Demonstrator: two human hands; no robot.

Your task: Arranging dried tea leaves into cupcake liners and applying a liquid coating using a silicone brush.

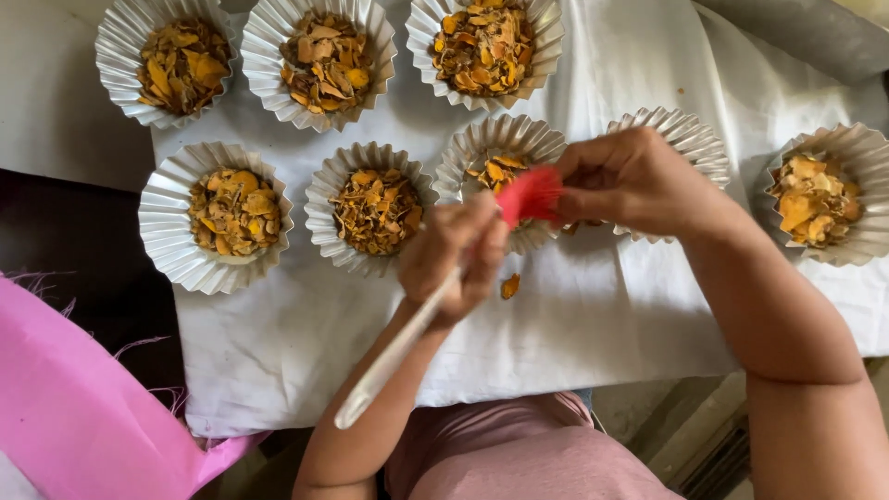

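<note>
My left hand [454, 259] grips the clear handle of a brush [394, 356] whose red bristle head [528, 196] points up and to the right. My right hand [634, 181] pinches those red bristles with its fingertips. Both hands hover over a fluted foil cup [505, 148] that holds orange-yellow dried slices. Another foil cup [685, 139] lies partly hidden under my right hand. One loose orange slice [510, 286] lies on the white cloth [574, 324] just below my left hand.
Several more foil cups of dried slices stand on the cloth: three in the back row [319, 60], two to the left [215, 215], one at far right [824, 194]. Pink fabric [74, 398] lies at lower left. The cloth's front edge is near my body.
</note>
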